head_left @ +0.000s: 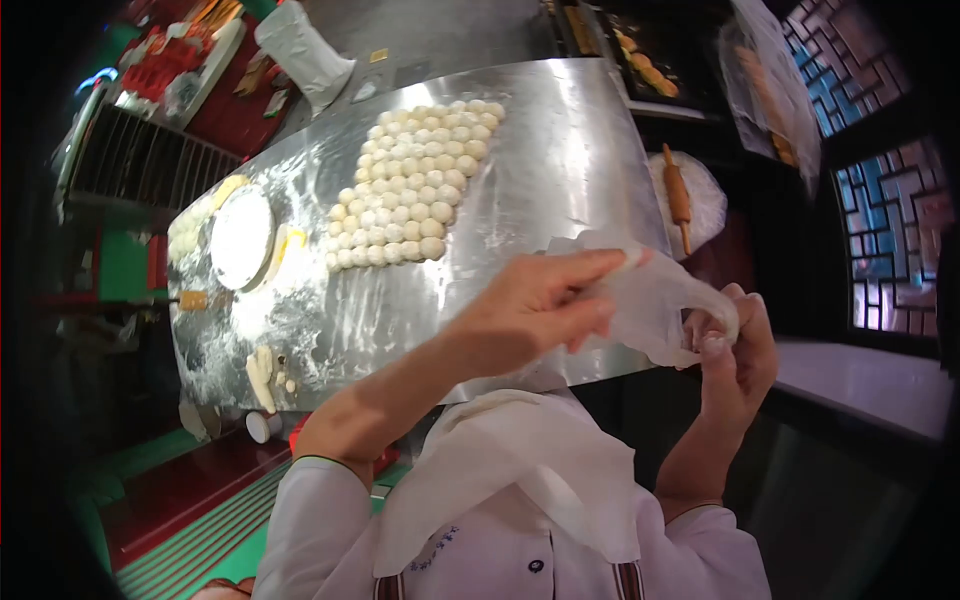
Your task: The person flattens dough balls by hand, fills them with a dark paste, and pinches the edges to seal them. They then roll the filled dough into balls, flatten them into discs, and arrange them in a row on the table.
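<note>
Hands (540, 295) (738, 370), two, hold one translucent plastic bag (650, 312).

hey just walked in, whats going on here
A person holds a thin plastic bag between the left hand and right hand, at the near right edge of a metal table. Dough balls sit there in close rows, with scattered flour to their left.

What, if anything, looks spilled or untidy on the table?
On the table, at left, white powder is smeared beside the dish and dough scraps lie loose by the near edge, untidy compared with neat dough balls.
</note>
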`<state>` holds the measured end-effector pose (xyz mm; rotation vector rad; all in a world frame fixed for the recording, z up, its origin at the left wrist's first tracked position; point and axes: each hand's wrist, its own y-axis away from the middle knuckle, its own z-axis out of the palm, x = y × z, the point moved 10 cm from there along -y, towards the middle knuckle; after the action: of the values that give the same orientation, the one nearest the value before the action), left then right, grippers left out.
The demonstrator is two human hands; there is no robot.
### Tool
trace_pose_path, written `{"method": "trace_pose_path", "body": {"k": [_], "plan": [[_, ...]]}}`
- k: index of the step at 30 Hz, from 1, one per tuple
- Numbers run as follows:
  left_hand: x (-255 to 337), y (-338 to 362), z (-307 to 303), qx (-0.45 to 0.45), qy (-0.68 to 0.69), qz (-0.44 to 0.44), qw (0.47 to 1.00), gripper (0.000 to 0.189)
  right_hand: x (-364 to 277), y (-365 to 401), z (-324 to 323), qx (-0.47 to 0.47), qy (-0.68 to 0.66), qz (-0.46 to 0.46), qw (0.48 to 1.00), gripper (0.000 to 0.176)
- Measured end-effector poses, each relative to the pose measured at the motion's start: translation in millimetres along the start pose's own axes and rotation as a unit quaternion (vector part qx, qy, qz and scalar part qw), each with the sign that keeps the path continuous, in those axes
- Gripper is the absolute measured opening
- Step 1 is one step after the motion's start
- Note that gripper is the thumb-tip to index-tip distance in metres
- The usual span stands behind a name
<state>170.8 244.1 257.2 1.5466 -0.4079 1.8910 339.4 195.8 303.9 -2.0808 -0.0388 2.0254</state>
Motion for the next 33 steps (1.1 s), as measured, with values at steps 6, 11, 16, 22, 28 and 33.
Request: {"method": "trace_pose_path", "body": {"k": [6, 11, 16, 22, 28, 33], "plan": [[-48.1, 30.4, -44.8, 0.079, -0.067, -0.026, 0.994, 0.020, 19.1, -4.5, 119.1, -0.190, 0.196, -0.148, 0.951, 0.016], [-52.6, 75.5, -92.1, 0.190, 0.033, 0.014, 0.981, 0.017, 83.3, 22.7, 172.2, -0.256, 0.197, -0.150, 0.934, 0.027], [-32.2, 109.7, -111.3, 0.256, -0.160, 0.051, 0.952, 0.018, 117.9, 3.9, 177.1, -0.203, 0.190, -0.089, 0.957, 0.019], [-15.1, 101.5, -101.1, 0.183, -0.205, 0.081, 0.958, 0.014, 120.3, -0.4, 212.3, -0.266, 0.259, -0.172, 0.912, 0.014], [-22.9, 89.6, -109.0, 0.137, -0.021, 0.119, 0.983, 0.013, 142.2, -26.2, 167.7, -0.066, -0.008, 0.099, 0.993, 0.012], [-9.7, 81.6, -109.2, 0.121, -0.110, 0.160, 0.973, 0.014, 116.5, 17.7, 218.8, -0.297, 0.285, -0.244, 0.878, 0.014]]}}
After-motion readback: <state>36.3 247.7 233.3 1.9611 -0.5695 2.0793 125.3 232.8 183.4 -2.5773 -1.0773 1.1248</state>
